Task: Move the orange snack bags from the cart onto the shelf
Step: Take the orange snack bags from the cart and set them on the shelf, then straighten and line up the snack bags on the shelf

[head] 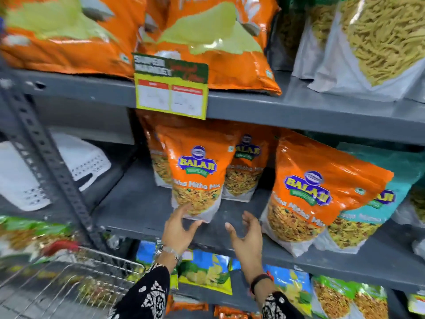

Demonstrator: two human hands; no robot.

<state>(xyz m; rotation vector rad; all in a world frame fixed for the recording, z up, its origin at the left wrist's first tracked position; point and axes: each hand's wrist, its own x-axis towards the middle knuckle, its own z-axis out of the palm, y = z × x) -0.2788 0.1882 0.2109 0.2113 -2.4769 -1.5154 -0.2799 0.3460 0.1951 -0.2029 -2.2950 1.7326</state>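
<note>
An orange snack bag [197,176] stands upright at the front of the grey middle shelf [138,203], with two more orange bags [247,171] behind it. A larger-looking orange bag [310,194] leans at the right. My left hand [178,229] is just below the front bag's bottom edge, fingers spread, fingertips touching or nearly touching it. My right hand [247,233] hovers open to the right of that bag, holding nothing. The wire cart [76,272] sits at the lower left; its contents are blurred.
Big orange bags [69,42] lie on the upper shelf, with a price tag [171,88] hanging from its edge. A teal bag [377,203] stands right of the orange ones. White plastic items [46,171] fill the left bay. Blue and green packets [207,272] line the lower shelf.
</note>
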